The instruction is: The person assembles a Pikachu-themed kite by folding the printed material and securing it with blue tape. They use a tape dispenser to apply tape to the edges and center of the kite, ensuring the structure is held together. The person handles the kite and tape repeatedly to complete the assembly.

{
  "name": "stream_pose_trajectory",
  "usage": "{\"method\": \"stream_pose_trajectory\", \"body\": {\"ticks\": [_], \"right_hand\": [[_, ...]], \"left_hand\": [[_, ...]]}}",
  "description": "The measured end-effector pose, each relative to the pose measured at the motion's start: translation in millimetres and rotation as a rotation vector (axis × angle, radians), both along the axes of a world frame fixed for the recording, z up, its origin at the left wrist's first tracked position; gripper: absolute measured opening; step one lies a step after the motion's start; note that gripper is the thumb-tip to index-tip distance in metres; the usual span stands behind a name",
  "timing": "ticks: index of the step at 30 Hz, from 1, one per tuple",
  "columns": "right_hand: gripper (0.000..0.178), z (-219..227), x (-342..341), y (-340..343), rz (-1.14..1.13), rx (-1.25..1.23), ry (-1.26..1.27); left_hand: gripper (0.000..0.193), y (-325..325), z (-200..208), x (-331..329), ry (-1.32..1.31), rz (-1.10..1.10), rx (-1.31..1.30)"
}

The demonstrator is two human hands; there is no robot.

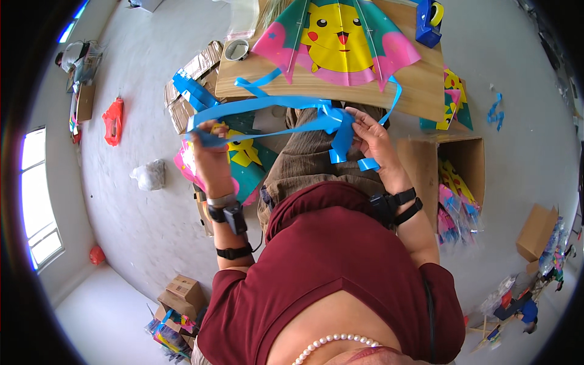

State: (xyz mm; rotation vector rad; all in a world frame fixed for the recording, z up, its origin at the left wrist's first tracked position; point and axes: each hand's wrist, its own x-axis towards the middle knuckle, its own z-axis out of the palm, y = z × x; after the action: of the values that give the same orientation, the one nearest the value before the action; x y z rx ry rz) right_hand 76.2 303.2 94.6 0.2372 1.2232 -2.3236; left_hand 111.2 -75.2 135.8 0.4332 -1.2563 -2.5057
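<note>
A long blue ribbon (261, 103) stretches between my two hands above my lap, in front of the table's near edge. My left hand (212, 161) is closed on the ribbon's looped end. At the other side, the fingers of my right hand (374, 143) pinch the ribbon beside a gathered, folded part, with short ends hanging below. A kite (340, 45) with a yellow cartoon character, pink edges and green panels lies on the wooden table (420, 91). Blue ribbon tails run from the kite's lower edge toward my hands.
A blue tape dispenser (428, 27) stands at the table's right corner, and a roll of tape (236, 50) at the left. More kites (249, 167) lie beside my left knee. An open cardboard box (468, 146) with packed kites stands to my right. A red bag (113, 121) is on the floor.
</note>
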Motion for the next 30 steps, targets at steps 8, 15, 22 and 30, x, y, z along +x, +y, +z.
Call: {"method": "stream_pose_trajectory", "body": {"ticks": [8, 15, 22, 30], "right_hand": [[0.040, 0, -9, 2, -0.068, 0.018, 0.013], [0.044, 30, -7, -13, 0.038, 0.371, 0.436], [0.050, 58, 6, -22, 0.153, 0.667, 0.619], [0.057, 57, 11, -25, 0.128, 0.735, 0.577]], "left_hand": [[0.042, -71, 54, 26, 0.175, 0.607, -0.103], [0.028, -7, -11, 27, -0.079, -0.319, 0.175], [0.026, 148, -6, 2, -0.429, -0.705, 0.273], [0.020, 164, 2, -9, -0.413, -0.586, -0.232]]}}
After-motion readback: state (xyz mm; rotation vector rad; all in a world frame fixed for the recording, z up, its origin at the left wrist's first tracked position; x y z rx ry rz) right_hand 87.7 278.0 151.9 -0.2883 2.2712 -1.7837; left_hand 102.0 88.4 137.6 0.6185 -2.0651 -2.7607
